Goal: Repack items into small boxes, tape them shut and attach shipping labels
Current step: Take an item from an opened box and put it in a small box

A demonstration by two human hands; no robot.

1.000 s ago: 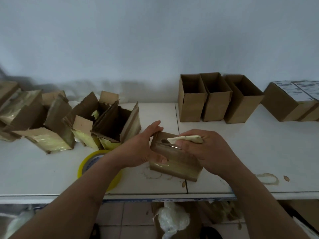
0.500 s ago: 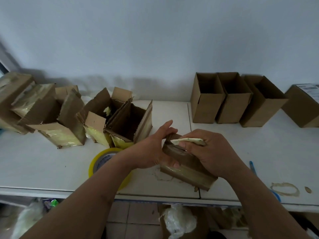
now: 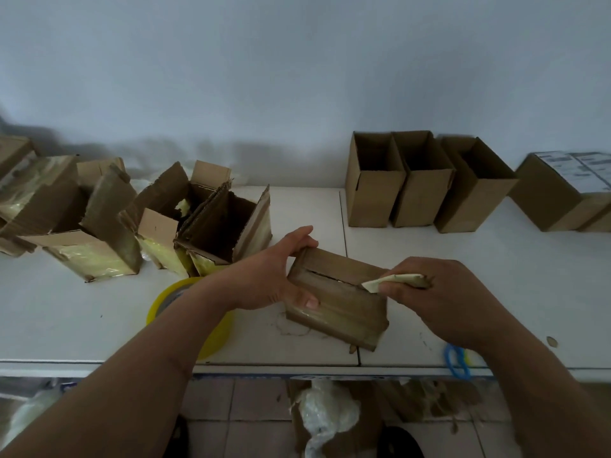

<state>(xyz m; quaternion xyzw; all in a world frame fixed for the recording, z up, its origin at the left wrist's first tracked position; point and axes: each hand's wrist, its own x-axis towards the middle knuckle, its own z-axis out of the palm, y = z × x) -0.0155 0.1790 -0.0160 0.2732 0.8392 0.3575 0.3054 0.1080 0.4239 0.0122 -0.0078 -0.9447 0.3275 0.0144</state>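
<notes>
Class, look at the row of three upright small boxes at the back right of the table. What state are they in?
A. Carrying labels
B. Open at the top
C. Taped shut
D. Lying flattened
B: the three upright boxes show dark open tops, with no tape or labels.

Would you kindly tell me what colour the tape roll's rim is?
Yellow; the tape roll shows in the head view.

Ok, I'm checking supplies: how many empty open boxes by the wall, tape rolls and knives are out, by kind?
Empty open boxes: 3
Yellow tape roll: 1
Knife, in the right hand: 1
Total: 5
</notes>
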